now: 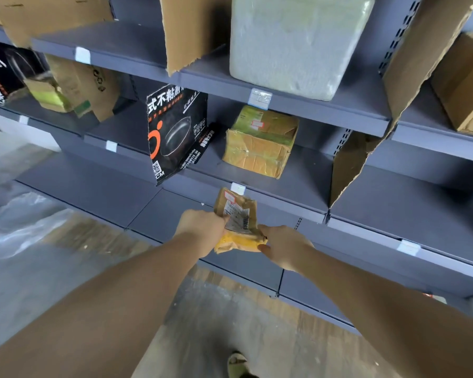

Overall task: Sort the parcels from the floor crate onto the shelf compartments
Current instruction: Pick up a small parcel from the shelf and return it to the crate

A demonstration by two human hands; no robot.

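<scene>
Closest to me, below my arms, I see one sandal point(236, 362) on the concrete floor point(216, 323).

Both arms reach forward and meet on the parcel point(236, 214), a small crumpled yellow-brown packet with a white printed label. My left hand point(202, 226) grips its left edge, fingers curled round it. My right hand point(283, 248) holds its lower right corner, with the thumb showing under the packet; the other fingers are hidden behind it. The parcel is in the air between the two hands, in front of the grey shelf point(366, 208) and resting on none of its boards.

Well to the left of my left hand, a clear plastic sheet point(19, 222) lies on the floor.

Just beyond the hands, one shelf board up, a taped brown box point(260, 144) sits in the compartment straight ahead. A black carton with a frying pan printed on it point(175, 135) stands as that compartment's left wall, beyond my left hand. A torn cardboard divider point(350, 165) closes it off beyond my right hand.

Farther up, on the next board, sits a large grey wrapped block point(292, 42).
</scene>
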